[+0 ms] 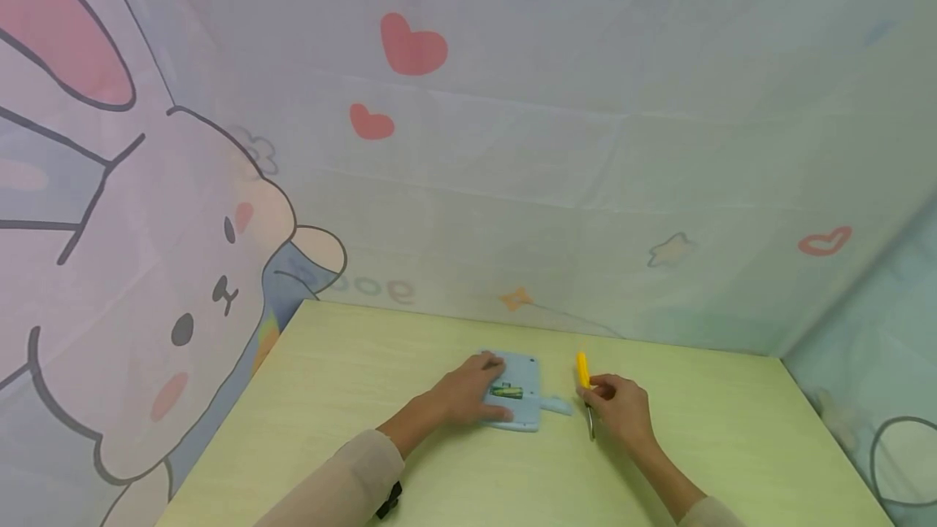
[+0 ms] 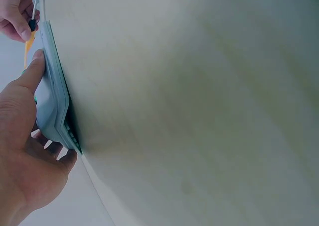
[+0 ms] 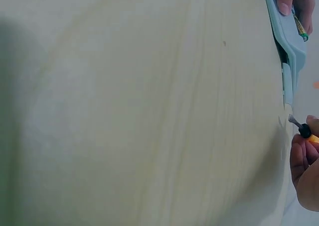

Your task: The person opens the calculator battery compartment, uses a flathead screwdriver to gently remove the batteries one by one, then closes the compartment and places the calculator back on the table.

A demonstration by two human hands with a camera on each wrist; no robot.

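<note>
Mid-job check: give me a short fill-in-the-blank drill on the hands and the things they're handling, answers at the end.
1. In the head view, the right hand holds a screwdriver with a ____ handle.
2. The left hand is on a pale ____ device.
3. Of the two hands, the battery lies nearer the ____ one.

Missing words: yellow; blue; left.
</note>
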